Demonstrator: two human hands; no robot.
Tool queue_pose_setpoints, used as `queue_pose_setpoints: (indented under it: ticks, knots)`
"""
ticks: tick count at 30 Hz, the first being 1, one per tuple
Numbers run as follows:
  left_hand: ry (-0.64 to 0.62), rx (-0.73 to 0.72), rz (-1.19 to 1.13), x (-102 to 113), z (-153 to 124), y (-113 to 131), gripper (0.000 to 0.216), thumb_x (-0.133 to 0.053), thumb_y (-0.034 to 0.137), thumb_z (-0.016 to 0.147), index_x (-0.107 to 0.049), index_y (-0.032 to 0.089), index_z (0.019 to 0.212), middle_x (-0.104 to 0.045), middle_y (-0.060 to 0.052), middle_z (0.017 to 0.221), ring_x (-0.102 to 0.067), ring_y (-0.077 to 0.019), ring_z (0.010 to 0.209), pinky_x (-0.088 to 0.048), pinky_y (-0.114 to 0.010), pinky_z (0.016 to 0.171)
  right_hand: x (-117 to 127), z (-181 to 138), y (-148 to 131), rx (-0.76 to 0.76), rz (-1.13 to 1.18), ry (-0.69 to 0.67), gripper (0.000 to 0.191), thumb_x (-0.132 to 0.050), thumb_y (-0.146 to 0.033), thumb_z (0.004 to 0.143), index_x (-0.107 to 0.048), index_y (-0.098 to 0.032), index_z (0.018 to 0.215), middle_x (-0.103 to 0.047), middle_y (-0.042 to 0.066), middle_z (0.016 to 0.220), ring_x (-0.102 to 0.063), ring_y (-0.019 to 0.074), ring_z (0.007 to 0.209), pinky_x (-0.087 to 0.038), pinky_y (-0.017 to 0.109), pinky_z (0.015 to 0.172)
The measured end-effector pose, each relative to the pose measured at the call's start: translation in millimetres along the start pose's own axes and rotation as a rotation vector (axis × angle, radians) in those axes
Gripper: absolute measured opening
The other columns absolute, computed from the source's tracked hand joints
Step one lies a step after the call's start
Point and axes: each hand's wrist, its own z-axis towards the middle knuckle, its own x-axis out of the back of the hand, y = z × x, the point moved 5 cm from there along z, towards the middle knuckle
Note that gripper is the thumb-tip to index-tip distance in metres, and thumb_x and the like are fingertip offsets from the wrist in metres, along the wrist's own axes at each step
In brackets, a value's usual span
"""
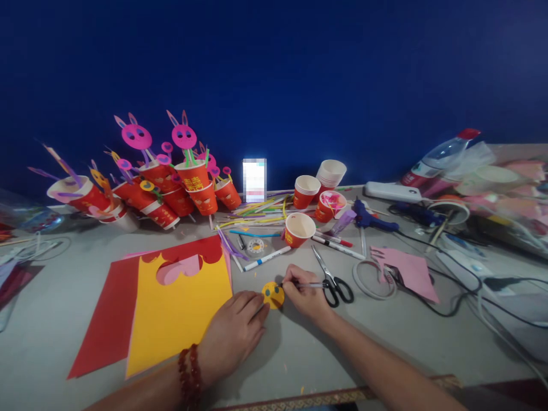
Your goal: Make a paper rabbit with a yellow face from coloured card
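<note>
We have the round yellow paper face (pixel 273 299) flat on the tabletop (pixel 299 354), between our two hands and close to both, so neither is clearly nearer. The relation that matters is pen to paper: the slim pen (pixel 314 285) lies nearly crosswise, its tip pointing left at the face's upper right edge and its back end toward the scissors (pixel 329 277); whether the tip touches, we cannot tell. Being round, the face has no long axis, though its two dark eyes sit side by side across its upper half. Our right hand (pixel 305 290) grips the pen at the face's right. Our left hand (pixel 237 321) is unclenched, its fingertips resting at the face's left edge, apparently steadying it.
</note>
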Motion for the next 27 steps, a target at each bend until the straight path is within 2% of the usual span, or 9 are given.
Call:
queue_pose_setpoints:
  ticks: [11, 16, 27]
  knots:
    - [0.002, 0.000, -0.005, 2.1, 0.6, 0.6, 0.032, -0.058, 0.023, 0.092, -0.058, 0.015, 0.122, -0.062, -0.009, 0.125, -0.054, -0.0264, 0.117, -0.048, -0.041, 0.100, 1.0, -0.1, -1.4, -0.004, 0.036, 0.001, 0.017, -0.049, -0.015, 0.072, -0.044, -0.022, 0.058, -0.044, -0.005, 0.052, -0.040, 0.0124, 0.051, -0.030, 0.025, 0.050]
    - [0.008, -0.006, -0.013, 1.3, -0.1, 0.6, 0.032, -0.059, 0.023, 0.091, -0.058, 0.014, 0.122, -0.062, -0.009, 0.124, -0.055, -0.0261, 0.115, -0.049, -0.041, 0.099, 3.6, -0.9, -1.0, -0.022, 0.084, 0.047, 0.018, -0.048, -0.018, 0.075, -0.042, -0.022, 0.058, -0.040, -0.005, 0.052, -0.037, 0.0116, 0.050, -0.029, 0.024, 0.049]
    - [0.021, -0.016, -0.014, 4.6, 2.0, 0.8, 0.033, -0.061, 0.023, 0.090, -0.058, 0.014, 0.121, -0.063, -0.010, 0.123, -0.056, -0.0263, 0.114, -0.050, -0.041, 0.098, 1.4, 0.1, 3.3, -0.029, 0.031, 0.046, 0.018, -0.048, -0.017, 0.075, -0.043, -0.022, 0.059, -0.041, -0.006, 0.052, -0.036, 0.0112, 0.050, -0.028, 0.024, 0.049]
